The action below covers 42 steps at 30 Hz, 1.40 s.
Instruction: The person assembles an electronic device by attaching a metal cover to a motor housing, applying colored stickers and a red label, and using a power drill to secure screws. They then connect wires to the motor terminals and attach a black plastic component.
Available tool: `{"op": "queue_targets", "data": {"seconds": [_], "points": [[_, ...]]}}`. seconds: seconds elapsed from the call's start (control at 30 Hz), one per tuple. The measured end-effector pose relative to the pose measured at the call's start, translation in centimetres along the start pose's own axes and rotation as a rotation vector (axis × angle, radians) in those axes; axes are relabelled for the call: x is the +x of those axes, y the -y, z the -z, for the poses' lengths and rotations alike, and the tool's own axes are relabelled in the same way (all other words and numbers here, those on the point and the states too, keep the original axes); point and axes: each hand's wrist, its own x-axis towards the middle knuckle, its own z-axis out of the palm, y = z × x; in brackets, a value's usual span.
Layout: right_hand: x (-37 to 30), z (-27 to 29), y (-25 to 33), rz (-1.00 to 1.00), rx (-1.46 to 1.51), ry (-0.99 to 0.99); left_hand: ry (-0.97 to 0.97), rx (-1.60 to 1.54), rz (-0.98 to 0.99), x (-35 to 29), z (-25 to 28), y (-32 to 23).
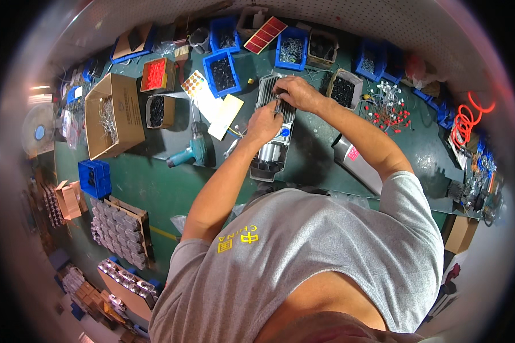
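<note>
A long grey metal housing with ribbed fins (266,91) lies on the green workbench in front of me, its lower end toward my body. My left hand (264,123) is over its middle, thumb and fingers pinched together at a small part I cannot make out. Just above and to the right, my right hand (296,93) bends over the upper half, its fingers closed on something too small to name. A blue round piece (285,132) and a silver cylinder (269,152) sit in the housing below my hands.
Left of the housing lie a teal power drill (194,150) and a yellow paper (226,117). Blue bins (222,74) of small parts line the back. A cardboard box (129,108) stands left; red-tipped wires (389,108) and a metal cylinder cover (357,163) lie right.
</note>
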Motion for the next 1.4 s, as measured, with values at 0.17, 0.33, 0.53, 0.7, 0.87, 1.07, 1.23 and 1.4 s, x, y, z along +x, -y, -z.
{"op": "queue_targets", "data": {"seconds": [0.17, 0.33, 0.53, 0.7, 0.87, 1.07, 1.23, 1.4], "points": [[-0.1, -0.2, 0.0, 0.012, -0.031, 0.000, -0.036, -0.127, 0.032, -1.7, 0.5, 0.7], [-0.3, -0.3, 0.3, -0.001, -0.036, -0.006, -0.116, -0.115, -0.034, -4.2, 1.7, -1.6], [-0.3, -0.3, 0.4, 0.008, -0.029, -0.020, -0.277, -0.167, -0.188, -4.2, 0.3, 0.3], [-0.4, -0.2, 0.6, 0.004, -0.031, -0.026, -0.269, -0.134, -0.194, -4.4, -0.2, 0.7], [-0.5, -0.1, 0.6, 0.006, -0.028, -0.020, -0.222, -0.053, -0.186, -4.3, 0.2, 0.4], [-0.5, 0.2, 0.4, 0.031, -0.004, -0.008, -0.156, -0.083, -0.112, -4.7, -0.4, 0.9], [-0.5, 0.2, 0.7, -0.017, -0.052, 0.003, -0.140, -0.071, -0.099, -4.7, -0.4, 0.9], [-0.1, -0.2, 1.4, -0.074, -0.137, -0.006, -0.128, -0.045, -0.058, -4.6, 0.0, 0.4]]}}
